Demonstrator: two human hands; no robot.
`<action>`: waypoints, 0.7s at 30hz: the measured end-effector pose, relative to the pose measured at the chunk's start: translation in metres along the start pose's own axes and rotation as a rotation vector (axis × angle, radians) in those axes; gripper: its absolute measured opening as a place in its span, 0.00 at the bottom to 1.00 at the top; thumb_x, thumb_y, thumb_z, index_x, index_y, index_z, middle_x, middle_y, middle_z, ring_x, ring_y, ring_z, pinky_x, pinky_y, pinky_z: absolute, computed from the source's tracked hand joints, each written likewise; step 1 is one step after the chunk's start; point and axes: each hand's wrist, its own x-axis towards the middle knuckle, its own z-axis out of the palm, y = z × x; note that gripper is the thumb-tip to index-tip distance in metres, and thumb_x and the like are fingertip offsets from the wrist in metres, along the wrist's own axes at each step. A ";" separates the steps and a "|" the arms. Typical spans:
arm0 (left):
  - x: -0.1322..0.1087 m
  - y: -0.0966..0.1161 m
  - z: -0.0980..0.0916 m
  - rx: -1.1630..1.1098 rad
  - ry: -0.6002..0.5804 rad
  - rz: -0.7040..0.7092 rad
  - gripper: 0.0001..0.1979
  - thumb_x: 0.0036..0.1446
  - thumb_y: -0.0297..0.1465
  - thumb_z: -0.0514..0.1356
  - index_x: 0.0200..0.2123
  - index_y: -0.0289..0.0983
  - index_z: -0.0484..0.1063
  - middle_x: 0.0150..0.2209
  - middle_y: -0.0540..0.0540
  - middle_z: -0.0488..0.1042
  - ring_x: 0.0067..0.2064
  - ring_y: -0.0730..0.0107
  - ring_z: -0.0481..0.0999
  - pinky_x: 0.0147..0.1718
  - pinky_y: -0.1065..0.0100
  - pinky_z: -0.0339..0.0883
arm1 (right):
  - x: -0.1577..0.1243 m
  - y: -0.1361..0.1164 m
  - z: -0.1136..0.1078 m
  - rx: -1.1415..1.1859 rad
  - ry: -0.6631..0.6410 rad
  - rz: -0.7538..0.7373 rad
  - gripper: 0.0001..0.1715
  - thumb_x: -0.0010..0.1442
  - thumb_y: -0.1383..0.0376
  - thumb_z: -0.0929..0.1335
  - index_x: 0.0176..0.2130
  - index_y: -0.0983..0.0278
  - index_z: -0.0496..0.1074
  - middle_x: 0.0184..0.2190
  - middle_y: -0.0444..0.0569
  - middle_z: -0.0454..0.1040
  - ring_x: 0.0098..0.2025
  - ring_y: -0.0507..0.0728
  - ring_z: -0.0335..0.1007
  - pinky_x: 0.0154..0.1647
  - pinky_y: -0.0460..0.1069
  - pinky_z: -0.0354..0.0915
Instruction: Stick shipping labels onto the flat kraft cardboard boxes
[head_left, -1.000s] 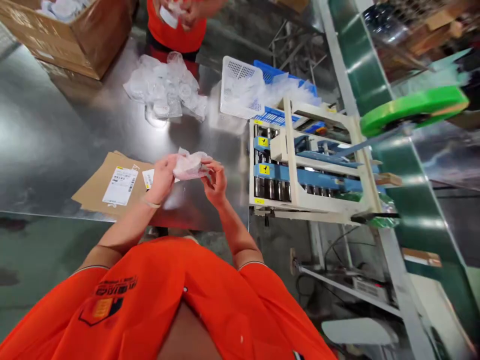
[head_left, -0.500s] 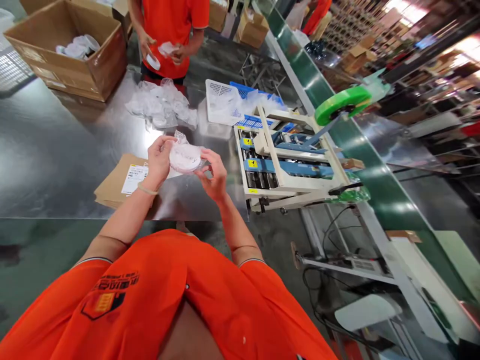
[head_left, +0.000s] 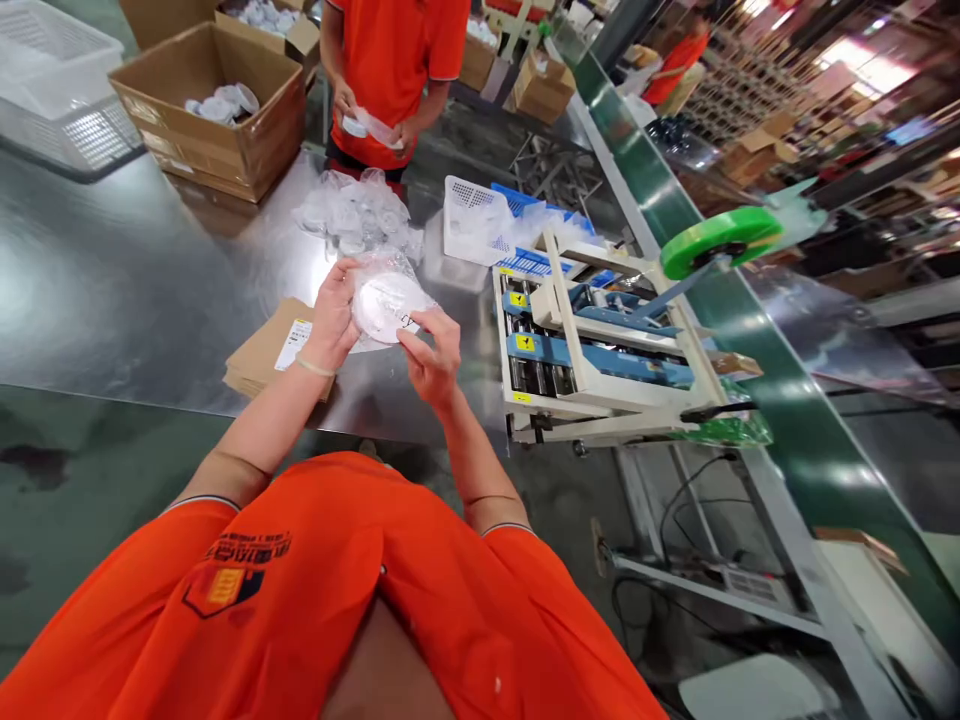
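At left on the desk [head_left: 112, 290], flat cardboard [head_left: 259, 362] with a label. Grips the bagged round white lid [head_left: 386, 298] by its left rim, left hand [head_left: 334, 318] fingers curled tight, just above the desk. Pinches its lower edge with right hand [head_left: 433, 352] fingers. At right, a tape machine [head_left: 600, 345].

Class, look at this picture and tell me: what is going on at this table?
A person in an orange shirt holds a bagged white disc above the steel table. The left hand grips its edge and the right hand pinches the bag's lower side. A pile of clear bagged items lies beyond, a roller machine stands to the right, and a co-worker opposite handles another piece.
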 end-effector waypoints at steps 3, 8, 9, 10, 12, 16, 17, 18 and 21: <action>-0.002 -0.003 0.003 -0.042 0.045 -0.066 0.10 0.65 0.28 0.69 0.37 0.42 0.70 0.34 0.51 0.79 0.39 0.66 0.83 0.49 0.62 0.80 | 0.001 -0.005 -0.004 -0.100 -0.020 -0.070 0.24 0.73 0.70 0.68 0.59 0.47 0.81 0.56 0.51 0.76 0.63 0.62 0.72 0.68 0.61 0.71; -0.009 -0.007 0.008 -0.037 0.074 -0.102 0.09 0.68 0.30 0.65 0.37 0.43 0.67 0.36 0.51 0.79 0.36 0.68 0.82 0.46 0.65 0.79 | 0.001 -0.013 -0.009 -0.236 -0.178 -0.076 0.46 0.69 0.77 0.69 0.70 0.33 0.69 0.58 0.48 0.74 0.66 0.64 0.68 0.66 0.61 0.71; -0.010 -0.007 0.009 -0.026 0.083 -0.096 0.09 0.68 0.31 0.66 0.37 0.43 0.67 0.37 0.50 0.80 0.38 0.67 0.82 0.49 0.64 0.79 | 0.000 -0.014 -0.009 -0.259 -0.197 -0.074 0.48 0.68 0.78 0.69 0.72 0.33 0.67 0.59 0.49 0.74 0.68 0.66 0.67 0.65 0.61 0.72; -0.011 -0.007 0.010 -0.010 0.093 -0.089 0.09 0.68 0.31 0.66 0.38 0.43 0.67 0.39 0.49 0.80 0.41 0.66 0.83 0.51 0.64 0.78 | -0.001 -0.014 -0.008 -0.275 -0.206 -0.069 0.49 0.68 0.78 0.69 0.73 0.32 0.66 0.60 0.49 0.73 0.69 0.67 0.66 0.63 0.62 0.73; -0.012 -0.008 0.010 0.025 0.100 -0.080 0.10 0.68 0.33 0.67 0.39 0.42 0.68 0.42 0.47 0.81 0.47 0.62 0.84 0.55 0.61 0.77 | -0.004 -0.015 -0.007 -0.267 -0.210 -0.056 0.51 0.68 0.79 0.68 0.73 0.31 0.65 0.61 0.49 0.73 0.70 0.69 0.65 0.61 0.63 0.74; -0.014 -0.013 0.011 0.066 0.076 -0.065 0.09 0.70 0.34 0.66 0.38 0.43 0.68 0.39 0.48 0.79 0.40 0.65 0.83 0.47 0.62 0.79 | -0.007 -0.016 -0.006 -0.137 -0.209 0.001 0.46 0.69 0.78 0.68 0.69 0.30 0.70 0.64 0.47 0.75 0.71 0.71 0.65 0.61 0.64 0.74; -0.014 -0.015 0.011 0.072 0.079 -0.062 0.09 0.70 0.33 0.65 0.38 0.43 0.68 0.37 0.49 0.78 0.37 0.67 0.81 0.44 0.64 0.80 | -0.006 -0.017 -0.007 -0.096 -0.221 0.021 0.44 0.69 0.77 0.68 0.68 0.31 0.71 0.66 0.46 0.75 0.71 0.71 0.65 0.61 0.65 0.74; -0.014 -0.016 0.010 0.079 0.086 -0.063 0.09 0.70 0.33 0.65 0.37 0.43 0.67 0.36 0.50 0.77 0.35 0.68 0.80 0.42 0.65 0.79 | -0.005 -0.017 -0.008 -0.058 -0.236 0.042 0.42 0.69 0.75 0.69 0.68 0.32 0.72 0.68 0.46 0.74 0.71 0.71 0.65 0.61 0.65 0.74; -0.014 -0.022 0.006 0.112 0.080 -0.080 0.11 0.70 0.35 0.66 0.36 0.42 0.68 0.36 0.50 0.77 0.36 0.68 0.80 0.40 0.66 0.78 | -0.001 -0.021 -0.013 0.013 -0.286 0.096 0.39 0.70 0.74 0.69 0.67 0.35 0.74 0.72 0.45 0.72 0.70 0.71 0.66 0.62 0.66 0.74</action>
